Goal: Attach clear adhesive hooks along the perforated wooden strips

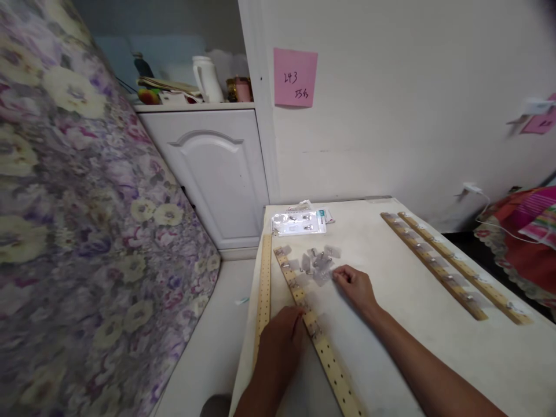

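My left hand (284, 330) is closed at the left edge of a perforated wooden strip (332, 370), its fingertips pinched against the wood. Along the upper half of this strip, clear adhesive hooks (315, 331) with small metal parts sit at intervals. My right hand (356, 286) has its thumb and fingers pinched together at the near right edge of a loose pile of clear hooks (321, 260). A clear piece appears to meet its fingertips, partly hidden by them. Left of the working strip lies another perforated strip (264, 284), which carries no hooks.
Two strips with hooks, the nearer one (434, 263) and the outer one (464, 263), lie on the right of the white table (373, 359). Clear hook packaging (299, 224) rests at the back by the wall. A floral curtain (87, 231) and a white cabinet (212, 174) stand left.
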The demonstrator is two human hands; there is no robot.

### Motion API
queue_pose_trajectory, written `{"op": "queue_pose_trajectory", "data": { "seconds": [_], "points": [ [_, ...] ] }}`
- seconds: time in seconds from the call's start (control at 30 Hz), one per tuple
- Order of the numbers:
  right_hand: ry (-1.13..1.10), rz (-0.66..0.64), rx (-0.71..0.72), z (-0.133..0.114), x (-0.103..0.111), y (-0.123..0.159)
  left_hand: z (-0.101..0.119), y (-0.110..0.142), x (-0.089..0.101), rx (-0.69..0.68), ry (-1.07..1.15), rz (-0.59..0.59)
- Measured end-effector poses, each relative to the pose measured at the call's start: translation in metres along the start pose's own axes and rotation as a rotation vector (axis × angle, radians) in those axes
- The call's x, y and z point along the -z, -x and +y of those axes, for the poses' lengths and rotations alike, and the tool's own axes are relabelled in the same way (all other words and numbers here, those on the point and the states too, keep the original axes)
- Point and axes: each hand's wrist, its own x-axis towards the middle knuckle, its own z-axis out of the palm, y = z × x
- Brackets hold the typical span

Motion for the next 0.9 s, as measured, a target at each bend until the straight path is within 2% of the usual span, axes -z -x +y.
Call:
{"op": "queue_pose_trajectory", "data": {
  "seconds": [0.23, 0.4, 0.5, 0.6, 0.67, 0.77, 0.9],
  "points": [
    [-0.169, -0.004, -0.057, 0.003, 0.007, 0.002, 0.004, -0.002, 0.004, 0.026, 0.033, 0.000],
    [-0.246, 0.014, -0.057, -0.011, 0.020, 0.017, 0.002, -0.002, 0.003, 0.079, 0.279, 0.013],
    [-0.220, 0.009, 0.158, -0.024, 0.024, 0.034, 0.004, -0.001, -0.002, 0.186, 0.583, -0.067],
    [-0.161, -0.084, 0.487, -0.033, 0.025, 0.049, 0.009, 0.001, -0.006, 0.318, 0.941, -0.157],
    [-0.149, -0.160, 0.635, -0.035, 0.024, 0.055, 0.012, 0.003, -0.008, 0.388, 1.108, -0.158],
    [-0.152, -0.255, 0.705, -0.034, 0.022, 0.058, 0.012, 0.004, -0.008, 0.418, 1.197, -0.139],
    [-0.179, -0.304, 0.683, -0.037, 0.020, 0.058, 0.009, 0.002, -0.006, 0.412, 1.135, -0.091]
  ]
}}
